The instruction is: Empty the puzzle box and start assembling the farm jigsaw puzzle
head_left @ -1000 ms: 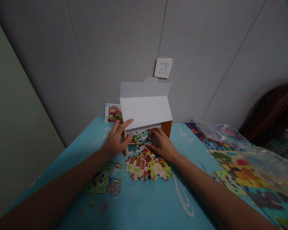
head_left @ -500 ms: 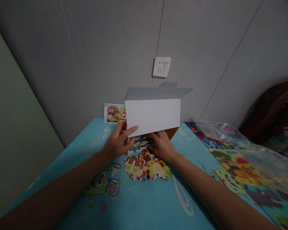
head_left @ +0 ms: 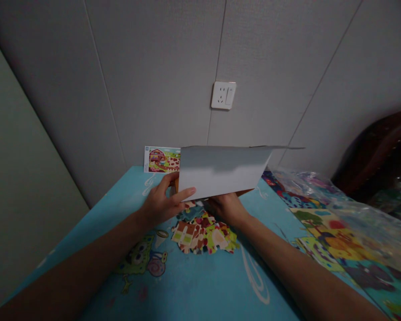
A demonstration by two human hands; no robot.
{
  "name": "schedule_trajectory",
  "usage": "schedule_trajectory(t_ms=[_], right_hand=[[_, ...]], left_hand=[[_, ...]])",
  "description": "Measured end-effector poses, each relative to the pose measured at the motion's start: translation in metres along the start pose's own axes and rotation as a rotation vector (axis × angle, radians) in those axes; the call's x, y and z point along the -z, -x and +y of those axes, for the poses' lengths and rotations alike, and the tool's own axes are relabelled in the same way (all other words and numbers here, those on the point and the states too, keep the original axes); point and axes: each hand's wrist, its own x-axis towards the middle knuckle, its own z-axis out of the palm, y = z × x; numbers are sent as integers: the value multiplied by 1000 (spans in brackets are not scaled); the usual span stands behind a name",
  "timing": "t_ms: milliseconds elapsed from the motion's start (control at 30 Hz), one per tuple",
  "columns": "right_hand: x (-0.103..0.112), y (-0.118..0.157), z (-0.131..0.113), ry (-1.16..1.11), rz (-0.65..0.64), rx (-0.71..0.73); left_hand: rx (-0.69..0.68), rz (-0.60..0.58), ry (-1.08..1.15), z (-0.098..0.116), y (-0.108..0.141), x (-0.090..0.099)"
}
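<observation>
A cardboard box (head_left: 220, 171), white on the side toward me, stands tilted on the table with its flap spread toward the back. My left hand (head_left: 163, 198) grips the left end of the box, thumb across the white panel. My right hand (head_left: 227, 207) reaches under the lower edge of that panel, so its fingers are hidden. In front of the box lies a heap of colourful jigsaw puzzle pieces (head_left: 203, 234), close to my right wrist. Some bluish pieces (head_left: 191, 212) lie at the back of the heap, by the box opening.
A farm picture card (head_left: 162, 159) leans against the wall behind the box. To the right lie picture boards (head_left: 344, 240) partly under clear plastic wrapping (head_left: 370, 223). A blue patterned cloth (head_left: 200, 290) covers the table. The grey wall (head_left: 153, 89) carries a white socket (head_left: 223, 95).
The box has tipped, its white panel and flap dropping lower and its flap swinging rightward. My right hand has gone further beneath the panel, its fingers now out of sight.
</observation>
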Motion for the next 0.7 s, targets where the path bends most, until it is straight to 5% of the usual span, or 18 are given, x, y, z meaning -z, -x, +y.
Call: schedule_trajectory(t_ms=[333,500,700], right_hand=[[7,-2,-9,-31,49,119],[10,-2,-13,-45,17,132],[12,0,-16,-160,122,141]], left_hand=[[26,53,-122,-18,5,10],[32,184,-156,-19,-2,17],[68,291,-189,-12,-11,21]])
